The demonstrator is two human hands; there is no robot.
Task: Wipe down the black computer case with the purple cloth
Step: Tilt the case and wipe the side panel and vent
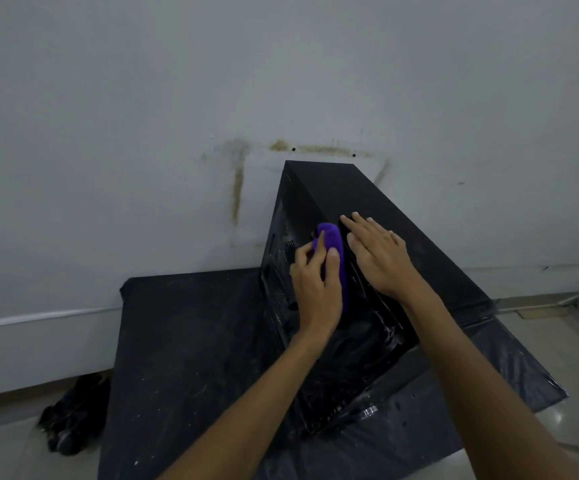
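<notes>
Pale grey wall [142, 98] fills the space beyond the 2 hands, with brownish stains [237, 192] up and to the left of the left hand; below both forearms a dusty black sheet [184, 341] covers the floor; the black computer case [329, 188] stands on that sheet, under both hands and stretching away from them toward the wall. The left hand [316, 289] curls its fingers round the purple cloth [333, 247] and holds it against the case's upper edge; the cloth sticks out past the fingertips, just beside the right hand. The right hand [380, 259] lies flat on the case's panel to the right of the cloth, fingers straight, holding nothing; a crumpled dark bundle [73, 417] lies on the floor well left of the left forearm, off the sheet.
</notes>
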